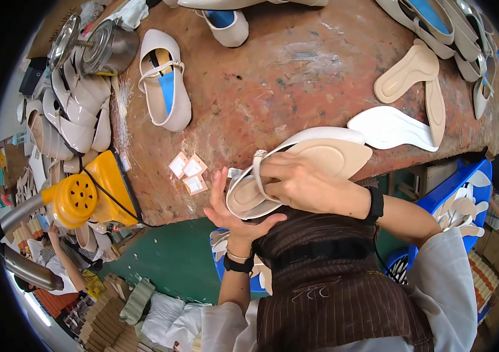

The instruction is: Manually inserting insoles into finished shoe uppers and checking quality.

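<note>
A cream strapped shoe (287, 138) lies tilted at the table's near edge, its heel towards my left hand (232, 211). That hand cups the heel, thumb along the near side and fingers spread up the far side. My right hand (299, 182) reaches in at the strap, fingers bent and their tips partly hidden inside the shoe. Beneath it a beige insole (343, 157) shows, its broad front end lying out over the toe part. Further right are a white sole-shaped sheet (387, 127) and two beige insoles (405, 76), one partly over the other.
A finished-looking cream shoe (164, 94) stands at the far left, with small square labels (189, 170) nearer me. A yellow machine (100, 190), a metal-lidded pot (109, 50) and stacked shoes (76, 108) crowd the left. Blue bins (466, 188) stand below the table.
</note>
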Demonstrator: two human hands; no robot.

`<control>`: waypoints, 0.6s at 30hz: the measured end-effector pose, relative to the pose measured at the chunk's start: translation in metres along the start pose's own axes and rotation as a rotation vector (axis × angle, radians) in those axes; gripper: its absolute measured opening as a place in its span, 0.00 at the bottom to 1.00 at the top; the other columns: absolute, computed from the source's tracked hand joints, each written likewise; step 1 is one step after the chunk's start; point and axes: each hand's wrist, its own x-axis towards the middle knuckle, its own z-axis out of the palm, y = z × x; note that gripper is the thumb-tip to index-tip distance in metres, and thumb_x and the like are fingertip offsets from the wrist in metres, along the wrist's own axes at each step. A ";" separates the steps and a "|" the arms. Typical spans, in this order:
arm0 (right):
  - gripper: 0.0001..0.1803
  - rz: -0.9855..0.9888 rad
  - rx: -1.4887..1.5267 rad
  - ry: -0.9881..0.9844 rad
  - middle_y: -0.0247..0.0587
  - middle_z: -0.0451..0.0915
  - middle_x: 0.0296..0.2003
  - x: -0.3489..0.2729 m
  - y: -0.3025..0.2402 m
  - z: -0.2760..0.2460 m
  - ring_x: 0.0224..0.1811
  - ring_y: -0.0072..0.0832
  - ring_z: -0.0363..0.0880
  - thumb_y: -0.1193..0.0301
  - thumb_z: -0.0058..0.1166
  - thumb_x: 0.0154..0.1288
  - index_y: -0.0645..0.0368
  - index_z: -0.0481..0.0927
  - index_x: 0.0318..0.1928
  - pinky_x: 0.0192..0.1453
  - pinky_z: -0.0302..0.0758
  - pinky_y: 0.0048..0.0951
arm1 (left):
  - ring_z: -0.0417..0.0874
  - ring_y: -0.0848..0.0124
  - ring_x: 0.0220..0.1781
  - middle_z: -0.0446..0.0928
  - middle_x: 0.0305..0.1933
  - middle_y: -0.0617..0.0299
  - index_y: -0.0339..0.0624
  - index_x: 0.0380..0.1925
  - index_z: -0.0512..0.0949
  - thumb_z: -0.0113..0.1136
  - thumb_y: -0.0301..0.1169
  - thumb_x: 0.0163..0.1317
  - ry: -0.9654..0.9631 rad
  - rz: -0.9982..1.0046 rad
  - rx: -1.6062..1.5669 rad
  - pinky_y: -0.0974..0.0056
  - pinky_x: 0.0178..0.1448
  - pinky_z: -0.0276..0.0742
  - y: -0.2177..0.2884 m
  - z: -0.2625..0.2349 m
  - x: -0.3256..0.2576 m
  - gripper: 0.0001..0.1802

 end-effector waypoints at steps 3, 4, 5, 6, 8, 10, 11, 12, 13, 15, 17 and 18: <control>0.12 -0.004 -0.054 -0.108 0.43 0.80 0.44 0.001 0.002 0.001 0.53 0.39 0.79 0.72 0.58 0.51 0.64 0.85 0.36 0.62 0.75 0.39 | 0.63 0.38 0.72 0.49 0.75 0.35 0.62 0.76 0.23 0.82 0.56 0.41 0.002 0.001 -0.031 0.37 0.72 0.64 -0.005 0.000 -0.001 0.80; 0.12 -0.005 -0.078 -0.163 0.45 0.80 0.46 0.001 0.002 0.001 0.54 0.40 0.79 0.72 0.57 0.53 0.66 0.85 0.38 0.63 0.76 0.41 | 0.63 0.38 0.72 0.49 0.75 0.35 0.64 0.76 0.23 0.82 0.56 0.40 -0.002 0.005 -0.039 0.37 0.72 0.64 -0.005 0.000 -0.002 0.80; 0.12 -0.003 -0.080 -0.172 0.45 0.80 0.46 0.001 0.002 0.002 0.54 0.40 0.79 0.72 0.57 0.53 0.66 0.85 0.38 0.63 0.76 0.41 | 0.63 0.38 0.72 0.49 0.75 0.35 0.64 0.76 0.23 0.82 0.56 0.40 0.004 -0.001 -0.044 0.37 0.72 0.64 -0.007 0.000 -0.003 0.80; 0.14 -0.058 -0.164 -0.179 0.45 0.80 0.47 0.000 0.001 0.002 0.55 0.40 0.79 0.71 0.56 0.54 0.65 0.85 0.39 0.62 0.76 0.40 | 0.63 0.37 0.72 0.49 0.75 0.35 0.63 0.76 0.26 0.81 0.57 0.42 0.003 -0.002 -0.070 0.37 0.72 0.64 -0.008 -0.001 -0.004 0.78; 0.15 -0.109 -0.252 -0.195 0.44 0.81 0.48 0.001 0.004 0.005 0.56 0.40 0.78 0.70 0.55 0.55 0.64 0.86 0.41 0.62 0.75 0.38 | 0.64 0.37 0.71 0.50 0.75 0.35 0.62 0.77 0.29 0.79 0.57 0.43 0.007 -0.006 -0.105 0.37 0.71 0.65 -0.010 -0.001 -0.004 0.75; 0.20 -0.390 0.009 -0.146 0.47 0.79 0.58 0.010 0.014 0.012 0.61 0.40 0.77 0.71 0.53 0.59 0.66 0.83 0.50 0.65 0.74 0.39 | 0.67 0.38 0.70 0.56 0.73 0.34 0.54 0.76 0.49 0.72 0.55 0.54 -0.096 -0.144 -0.214 0.39 0.71 0.66 -0.012 -0.007 0.000 0.57; 0.20 -0.383 0.003 -0.148 0.47 0.79 0.58 0.014 0.017 0.012 0.61 0.40 0.77 0.71 0.53 0.59 0.66 0.83 0.50 0.65 0.74 0.39 | 0.67 0.38 0.70 0.56 0.73 0.34 0.54 0.76 0.49 0.72 0.55 0.54 -0.098 -0.142 -0.223 0.39 0.71 0.66 -0.012 -0.009 0.001 0.57; 0.21 -0.360 0.058 -0.242 0.48 0.78 0.59 0.018 0.020 0.010 0.62 0.40 0.77 0.73 0.52 0.60 0.66 0.81 0.54 0.66 0.73 0.40 | 0.69 0.38 0.69 0.60 0.71 0.33 0.49 0.70 0.58 0.68 0.52 0.57 -0.106 -0.104 -0.163 0.40 0.70 0.66 -0.012 -0.010 0.003 0.46; 0.23 -0.336 0.113 -0.339 0.49 0.78 0.61 0.018 0.021 0.007 0.63 0.40 0.77 0.74 0.50 0.61 0.67 0.79 0.57 0.68 0.72 0.40 | 0.70 0.39 0.68 0.64 0.69 0.33 0.45 0.65 0.68 0.63 0.50 0.61 -0.112 -0.066 -0.105 0.41 0.70 0.67 -0.011 -0.009 0.005 0.36; 0.22 -0.221 -0.016 -0.452 0.50 0.81 0.55 0.012 0.014 0.008 0.60 0.40 0.79 0.76 0.49 0.59 0.68 0.81 0.53 0.67 0.73 0.39 | 0.74 0.41 0.65 0.70 0.65 0.33 0.38 0.51 0.75 0.57 0.43 0.62 -0.074 -0.081 -0.091 0.44 0.68 0.69 -0.005 -0.007 0.009 0.23; 0.20 -0.186 -0.142 -0.342 0.49 0.83 0.52 0.010 0.003 0.013 0.59 0.42 0.79 0.75 0.51 0.56 0.66 0.84 0.49 0.65 0.74 0.38 | 0.76 0.40 0.61 0.73 0.62 0.32 0.35 0.42 0.75 0.55 0.39 0.62 -0.063 -0.199 -0.117 0.44 0.66 0.71 -0.006 -0.007 0.005 0.17; 0.19 -0.051 -0.239 -0.480 0.48 0.83 0.53 0.004 -0.005 0.019 0.61 0.40 0.79 0.73 0.53 0.54 0.64 0.86 0.46 0.70 0.70 0.37 | 0.77 0.46 0.60 0.75 0.59 0.34 0.36 0.35 0.69 0.51 0.39 0.64 -0.029 -0.184 -0.138 0.49 0.66 0.69 -0.005 -0.005 0.006 0.14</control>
